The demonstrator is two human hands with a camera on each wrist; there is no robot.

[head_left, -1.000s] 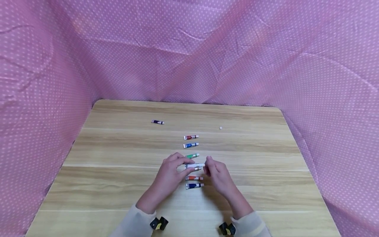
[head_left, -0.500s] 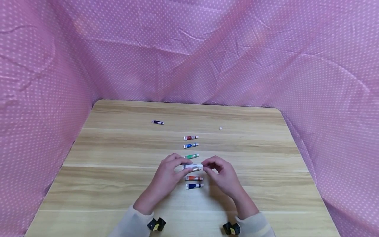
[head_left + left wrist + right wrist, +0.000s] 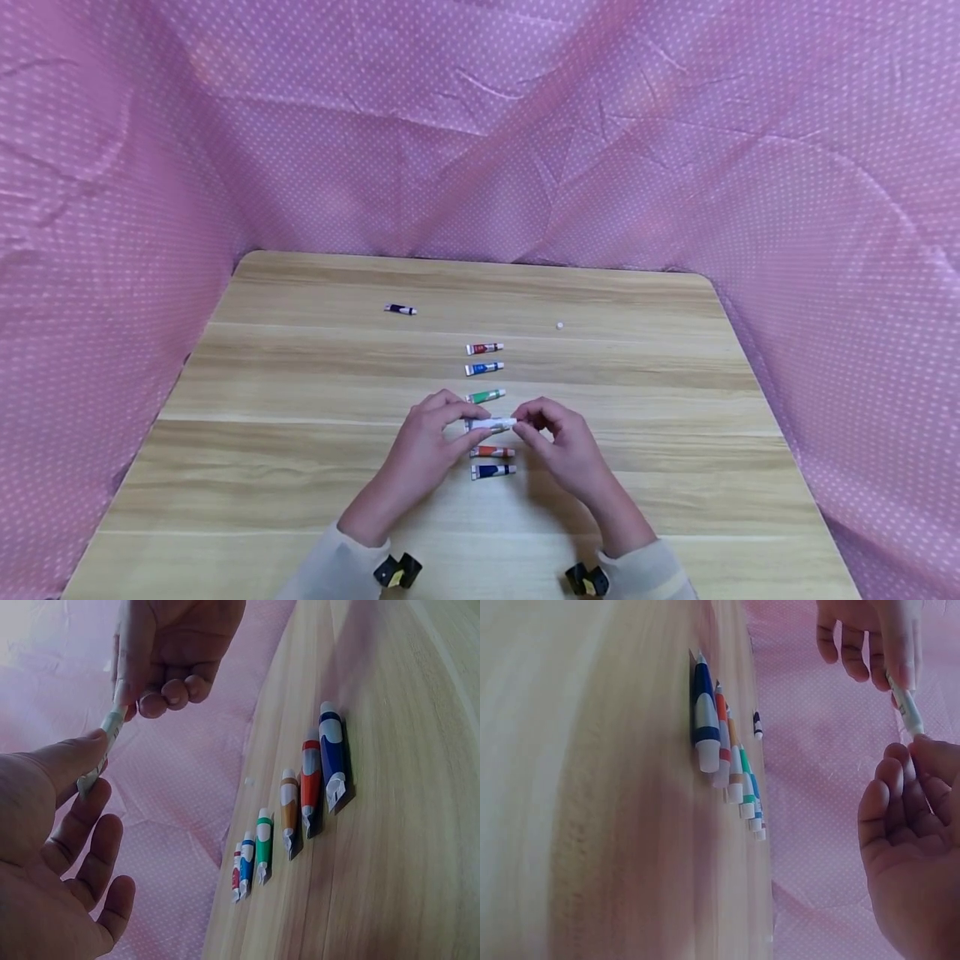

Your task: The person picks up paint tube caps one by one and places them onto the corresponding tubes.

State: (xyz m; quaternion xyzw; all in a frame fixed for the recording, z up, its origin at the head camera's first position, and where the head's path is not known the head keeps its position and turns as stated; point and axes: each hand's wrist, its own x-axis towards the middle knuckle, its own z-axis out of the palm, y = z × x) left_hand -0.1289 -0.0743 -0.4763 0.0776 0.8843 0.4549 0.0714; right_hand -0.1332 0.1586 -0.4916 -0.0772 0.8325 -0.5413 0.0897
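Observation:
A white paint tube [image 3: 489, 423] is held up over the row of tubes, lying roughly crosswise between both hands. My left hand [image 3: 429, 437] pinches its body between thumb and fingers. At the tube's cap end, my right hand [image 3: 572, 450] pinches with thumb and forefinger; its other fingers curl loosely in the right wrist view. Nearest below are an ochre tube [image 3: 289, 810], mostly hidden in the head view, a green tube [image 3: 486, 396] and an orange tube [image 3: 492, 452].
A dark blue tube [image 3: 493, 472] lies nearest the person; a blue tube [image 3: 484, 368] and a red tube [image 3: 484, 348] lie farther back. Another dark tube [image 3: 401, 309] sits at the far left, and a small white piece [image 3: 559, 326] at the far right. Pink dotted cloth [image 3: 480, 167] surrounds the wooden table [image 3: 262, 467].
My right hand has turned, from fingers beside the tube's end to pinching the cap end with thumb and forefinger. The white tube and left hand have barely shifted.

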